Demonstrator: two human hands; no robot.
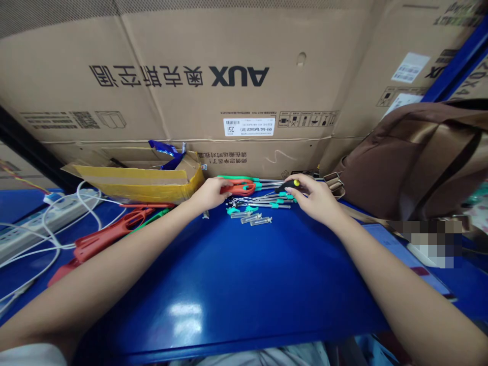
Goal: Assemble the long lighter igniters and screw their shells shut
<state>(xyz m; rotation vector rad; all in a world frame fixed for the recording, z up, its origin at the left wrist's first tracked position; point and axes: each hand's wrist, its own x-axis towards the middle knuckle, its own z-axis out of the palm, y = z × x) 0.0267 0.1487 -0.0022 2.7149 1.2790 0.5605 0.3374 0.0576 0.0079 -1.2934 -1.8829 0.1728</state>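
My left hand [212, 193] is closed at the orange looped handle [244, 188] of what looks like a pair of scissors, near the back of the blue table. My right hand [315, 200] pinches a black tool with a yellow end [286, 186]; its exact kind is unclear. Between the hands lie several thin metal rods with teal ends [274, 199], partly overlapping. A green handle [236, 178] rests behind the orange one. In front of the rods are small clear plastic tubes [250, 218] and teal clips [233, 210].
A yellow-taped cardboard box [148, 185] stands at the back left, before a large carton [175, 112]. Red plastic tools [110, 231], white cables and a power strip [34, 221] lie left. A brown bag [412, 157] and a phone-like flat device [404, 259] are at right.
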